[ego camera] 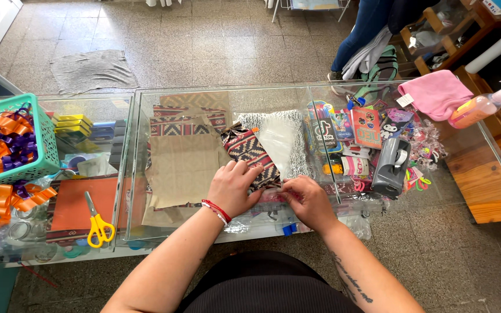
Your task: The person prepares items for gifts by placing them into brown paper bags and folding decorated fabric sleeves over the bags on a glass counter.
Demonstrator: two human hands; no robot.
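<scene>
A small patterned woven item (249,152) in red, black and white lies on the glass counter (146,93). A clear plastic sleeve (278,141) lies partly over it. My left hand (232,188), with a red cord bracelet at the wrist, presses down on the near end of the woven item. My right hand (307,202) pinches the near edge of the clear plastic beside it, fingers closed. Both hands meet at the counter's front edge. Brown patterned paper bags (184,162) lie flat just left of my left hand.
Yellow-handled scissors (96,223) lie at the front left. A teal basket (37,139) of orange and purple bows stands far left. A grey tape dispenser (391,165), small packaged goods (366,127), a pink cloth (436,93) and a spray bottle (482,107) lie right. Another person's legs (360,35) stand beyond.
</scene>
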